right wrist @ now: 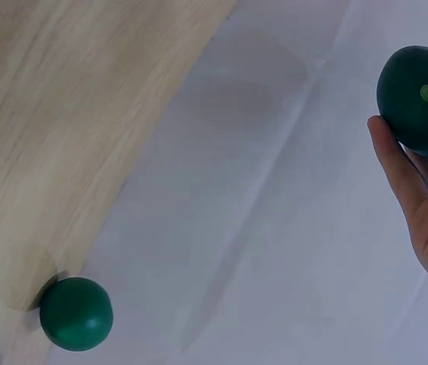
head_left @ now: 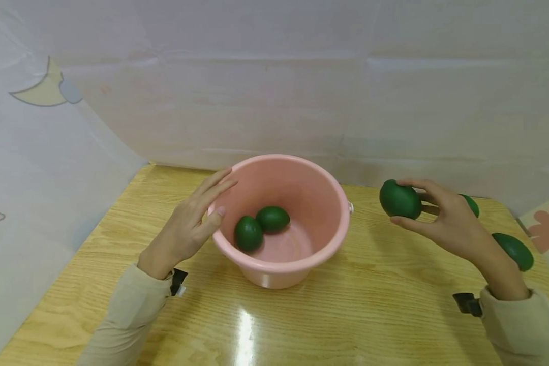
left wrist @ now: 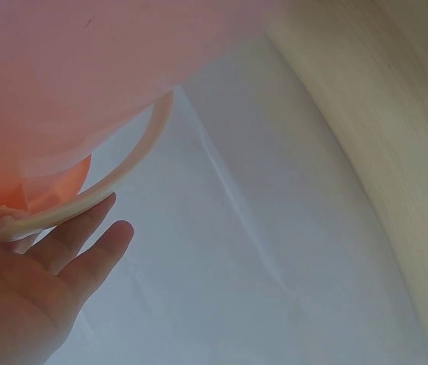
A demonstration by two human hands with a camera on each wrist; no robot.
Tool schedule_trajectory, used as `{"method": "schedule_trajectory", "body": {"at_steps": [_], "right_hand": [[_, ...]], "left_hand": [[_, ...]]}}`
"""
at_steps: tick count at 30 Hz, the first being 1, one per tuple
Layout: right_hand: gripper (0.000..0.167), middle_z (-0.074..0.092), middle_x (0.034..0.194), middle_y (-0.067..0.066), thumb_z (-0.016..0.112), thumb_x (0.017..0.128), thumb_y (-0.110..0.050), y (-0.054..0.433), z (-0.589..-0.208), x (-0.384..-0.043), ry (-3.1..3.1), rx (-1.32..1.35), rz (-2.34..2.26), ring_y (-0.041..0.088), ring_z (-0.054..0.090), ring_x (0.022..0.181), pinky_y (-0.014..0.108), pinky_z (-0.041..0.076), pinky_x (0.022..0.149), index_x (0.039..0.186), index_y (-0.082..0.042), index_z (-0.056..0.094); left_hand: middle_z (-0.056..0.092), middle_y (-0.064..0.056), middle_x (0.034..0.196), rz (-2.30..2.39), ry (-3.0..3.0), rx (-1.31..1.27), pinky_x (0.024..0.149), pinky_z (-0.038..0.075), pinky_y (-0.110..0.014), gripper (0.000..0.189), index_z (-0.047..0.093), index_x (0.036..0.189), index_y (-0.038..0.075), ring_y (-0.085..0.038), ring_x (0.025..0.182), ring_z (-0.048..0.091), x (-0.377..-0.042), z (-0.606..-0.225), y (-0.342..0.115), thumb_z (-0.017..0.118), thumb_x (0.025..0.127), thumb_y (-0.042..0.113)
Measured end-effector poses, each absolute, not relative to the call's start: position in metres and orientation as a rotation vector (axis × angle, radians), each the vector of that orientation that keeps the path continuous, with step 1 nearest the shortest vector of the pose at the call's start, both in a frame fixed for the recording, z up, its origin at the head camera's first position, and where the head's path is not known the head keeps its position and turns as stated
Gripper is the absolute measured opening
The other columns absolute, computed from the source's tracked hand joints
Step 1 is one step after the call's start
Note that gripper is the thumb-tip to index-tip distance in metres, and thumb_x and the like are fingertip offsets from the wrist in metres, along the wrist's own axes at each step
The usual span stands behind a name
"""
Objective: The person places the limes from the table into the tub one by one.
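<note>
A pink bucket [head_left: 279, 267] stands upright on the table, its mouth tilted toward me in the head view. Two dark green avocados [head_left: 272, 219] lie against each other inside it. My left hand [head_left: 185, 229] is at the bucket's left rim, fingers fairly straight and spread. The left wrist view shows its fingertips right by the pale curved handle [left wrist: 115, 179]. To the right of the bucket, my right hand [head_left: 453, 218] pinches another avocado [head_left: 399, 199] between thumb and fingers, above the table. In the right wrist view, a small round stem mark shows on this avocado [right wrist: 419, 103].
Two more avocados lie at the table's right side: one [head_left: 513, 251] beside my right wrist, another [head_left: 471, 205] partly hidden behind that hand. The wooden table [head_left: 357, 315] meets a pale sheet [head_left: 265, 101] at the back. A white handle pivot [head_left: 351, 207] sticks out from the bucket's right side.
</note>
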State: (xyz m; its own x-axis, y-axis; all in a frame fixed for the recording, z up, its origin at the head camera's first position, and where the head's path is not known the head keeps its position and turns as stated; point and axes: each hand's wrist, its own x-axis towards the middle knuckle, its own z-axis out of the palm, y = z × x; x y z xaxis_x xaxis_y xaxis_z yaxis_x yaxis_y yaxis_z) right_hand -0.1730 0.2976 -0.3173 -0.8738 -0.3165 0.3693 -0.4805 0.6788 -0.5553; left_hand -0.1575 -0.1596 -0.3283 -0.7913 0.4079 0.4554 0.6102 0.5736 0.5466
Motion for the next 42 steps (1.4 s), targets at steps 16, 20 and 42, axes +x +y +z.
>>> {"method": "schedule_trajectory", "body": {"at_steps": [16,20,42], "right_hand": [[0.079,0.053,0.131,-0.022,0.085,0.07,0.003,0.27,-0.293,-0.152,-2.601,0.646,1.1,-0.014,0.053,0.112,0.001,0.043,0.087,0.14,-0.019,0.055],[0.079,0.054,0.132,-0.02,0.084,0.07,0.005,0.265,-0.288,-0.149,-2.587,0.674,1.113,-0.012,0.054,0.113,0.002,0.044,0.087,0.14,-0.017,0.055],[0.079,0.057,0.135,-0.013,0.084,0.071,0.004,0.239,-0.271,-0.146,-2.552,0.794,1.098,-0.009,0.056,0.115,0.005,0.045,0.09,0.141,-0.019,0.054]], "left_hand": [[0.03,-0.001,0.163,-1.028,-2.529,-0.851,0.111,0.035,-0.059,0.055,0.043,0.151,0.017,-0.025,0.147,0.034,-0.158,-0.328,-0.16,0.046,0.096,0.024],[0.03,-0.001,0.163,-1.024,-2.533,-0.849,0.11,0.035,-0.06,0.056,0.043,0.151,0.018,-0.026,0.148,0.034,-0.158,-0.328,-0.16,0.047,0.096,0.023],[0.028,0.001,0.163,-1.025,-2.537,-0.851,0.111,0.034,-0.06,0.054,0.043,0.151,0.02,-0.025,0.148,0.033,-0.157,-0.328,-0.161,0.049,0.097,0.021]]}}
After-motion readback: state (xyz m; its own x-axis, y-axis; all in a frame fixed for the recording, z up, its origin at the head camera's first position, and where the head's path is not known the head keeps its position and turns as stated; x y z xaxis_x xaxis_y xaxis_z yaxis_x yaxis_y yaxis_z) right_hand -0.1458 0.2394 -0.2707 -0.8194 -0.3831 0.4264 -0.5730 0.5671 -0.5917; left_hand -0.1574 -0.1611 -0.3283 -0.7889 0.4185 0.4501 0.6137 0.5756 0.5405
